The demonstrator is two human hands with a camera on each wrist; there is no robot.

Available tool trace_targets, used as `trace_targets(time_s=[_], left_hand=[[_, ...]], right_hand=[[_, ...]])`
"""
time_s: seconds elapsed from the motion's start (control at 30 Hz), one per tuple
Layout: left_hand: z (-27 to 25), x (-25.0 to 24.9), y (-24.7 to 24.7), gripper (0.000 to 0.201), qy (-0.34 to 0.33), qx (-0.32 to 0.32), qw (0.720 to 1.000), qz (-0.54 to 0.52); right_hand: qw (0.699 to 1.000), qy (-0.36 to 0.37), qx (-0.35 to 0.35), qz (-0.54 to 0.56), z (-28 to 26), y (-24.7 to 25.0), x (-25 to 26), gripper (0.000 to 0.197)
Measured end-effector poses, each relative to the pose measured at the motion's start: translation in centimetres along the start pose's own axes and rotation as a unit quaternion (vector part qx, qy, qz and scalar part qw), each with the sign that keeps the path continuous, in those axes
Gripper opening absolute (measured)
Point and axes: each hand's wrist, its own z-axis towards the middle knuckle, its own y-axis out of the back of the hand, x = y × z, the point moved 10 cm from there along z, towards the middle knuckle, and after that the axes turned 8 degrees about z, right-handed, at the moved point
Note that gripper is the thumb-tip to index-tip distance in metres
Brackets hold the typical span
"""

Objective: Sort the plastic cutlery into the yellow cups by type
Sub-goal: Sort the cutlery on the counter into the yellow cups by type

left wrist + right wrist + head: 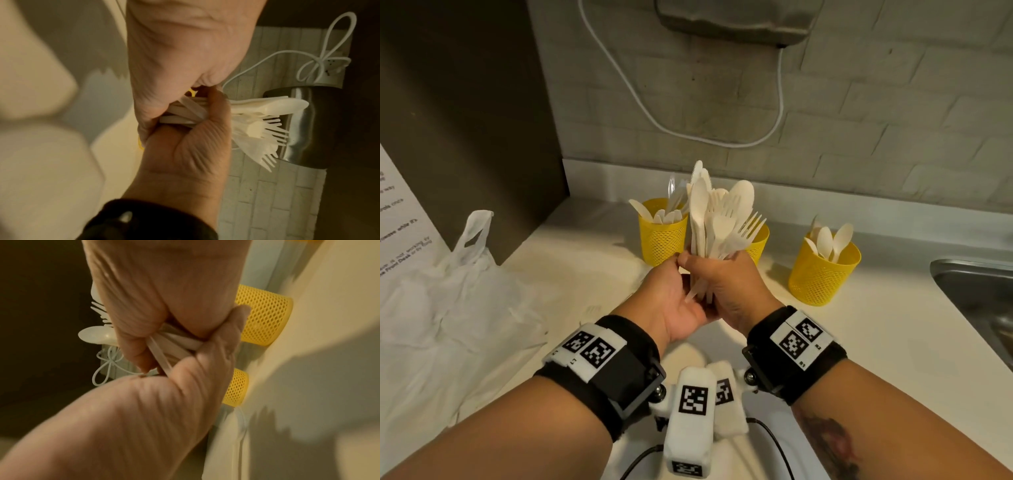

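A: What do the two hands do?

B: Both are wrapped round one bundle of white plastic cutlery [717,219], above the worktop [592,253]. The right hand [736,287] has its fingers curled round the handles. The left hand [674,301] closes on the same handles from the left side, with its thumb near the top of the grip.

A: What is in the bundle?

B: It is mixed: forks, spoons and at least one knife with a toothed edge. The heads point up and spread like a fan. The handle ends come out under the hands.

A: Where are the yellow cups?

B: Three yellow mesh cups stand on the worktop, behind the hands, near the wall. The left cup [662,240] holds white pieces, but I cannot tell the type. The middle cup [758,245] is mostly hidden behind the bundle, so its content is not visible. The right cup [823,274] stands apart, toward the sink [976,291], and holds spoons.

A: What else is there?

B: A white plastic bag [458,291] lies crumpled on the left of the worktop. A white cable [722,140] hangs in a loop on the brick wall. In the left wrist view the fork tines [275,129] point away from the palm; in the right wrist view the handles [176,344] cross between the two palms.
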Motion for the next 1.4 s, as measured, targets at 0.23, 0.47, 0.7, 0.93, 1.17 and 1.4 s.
trace_targets(time_s=[0.23, 0.47, 0.7, 0.93, 1.17, 1.4], left_hand=[[0.0, -1.1, 0.6, 0.068, -0.080, 0.039, 0.989, 0.119], [-1.2, -1.7, 0.4, 0.047, -0.155, 0.112, 0.943, 0.272], [-1.0, -2.2, 0.6, 0.031, -0.188, 0.088, 0.960, 0.190], [-0.7, -3.2, 1.6, 0.033, -0.236, 0.027, 0.948, 0.210], [-0.1, -3.5, 2.3, 0.033, -0.251, -0.025, 0.936, 0.245], [0.0, -3.5, 2.3, 0.032, -0.249, -0.034, 0.939, 0.234]], right_hand=[[0.998, 0.000, 0.038, -0.039, 0.1, -0.3, 0.8, 0.030], [0.977, -0.062, 0.152, -0.133, -0.3, -1.4, 0.3, 0.036], [0.983, -0.038, 0.103, -0.144, 0.2, -1.1, 1.2, 0.038], [0.991, -0.008, -0.035, -0.130, 1.4, 1.4, 1.5, 0.031], [0.967, 0.022, -0.100, -0.235, 1.3, 2.1, 2.4, 0.023], [0.965, 0.012, -0.089, -0.246, 0.7, 1.5, 2.1, 0.005]])
